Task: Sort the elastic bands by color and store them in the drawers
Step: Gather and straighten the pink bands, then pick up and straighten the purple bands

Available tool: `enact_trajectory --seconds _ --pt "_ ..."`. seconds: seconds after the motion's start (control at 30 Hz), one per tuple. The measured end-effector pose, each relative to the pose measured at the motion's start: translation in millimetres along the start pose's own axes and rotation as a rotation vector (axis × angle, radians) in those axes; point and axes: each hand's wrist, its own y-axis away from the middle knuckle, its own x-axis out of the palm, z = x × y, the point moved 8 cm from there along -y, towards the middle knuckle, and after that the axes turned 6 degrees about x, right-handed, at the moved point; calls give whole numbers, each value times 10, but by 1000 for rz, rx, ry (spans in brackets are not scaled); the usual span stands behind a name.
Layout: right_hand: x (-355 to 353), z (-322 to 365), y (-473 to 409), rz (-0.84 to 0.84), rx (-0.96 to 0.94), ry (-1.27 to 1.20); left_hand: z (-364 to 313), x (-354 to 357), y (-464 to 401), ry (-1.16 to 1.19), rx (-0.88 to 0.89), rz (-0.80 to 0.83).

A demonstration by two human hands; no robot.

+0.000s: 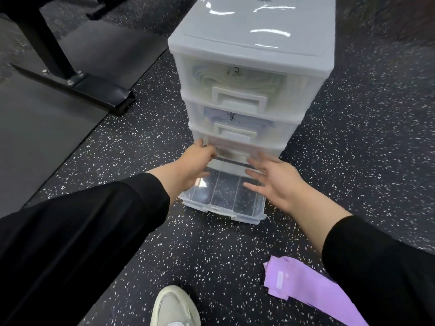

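Drawer unit [251, 55] stands on the speckled floor [353, 161] ahead of me. Bottom drawer [226, 198] is pulled out; I see only the floor through its clear base. My left hand [193, 168] is at the third drawer [235, 147], fingers [200, 144] curled on its left front corner, gripping it. My right hand [273, 182] hovers over the bottom drawer's right side, fingers spread and straight, holding nothing. Purple elastic band [306, 290] lies on the floor near my right sleeve [376, 267], well behind both hands. Top two drawers are closed, with pale bands dimly visible inside. My shoe [174, 307] is at the lower edge.
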Motion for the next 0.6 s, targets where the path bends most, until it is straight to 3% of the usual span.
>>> enact_trajectory --seconds 0.1,0.2,0.3,0.47,0.6 --pt "-491 -30 165 -87 4 203 12 51 111 -247 -80 10" --pt "-1117 -132 447 -194 1 378 -251 385 345 -586 -63 252" --pt "-1772 -267 806 -305 17 582 -727 926 642 -782 41 453" --pt "-2383 -482 1220 -398 6 976 -1208 1951 1037 -1017 220 514" --pt "-2518 -742 1325 -340 -3 1176 -810 2666 1226 -1147 304 532"
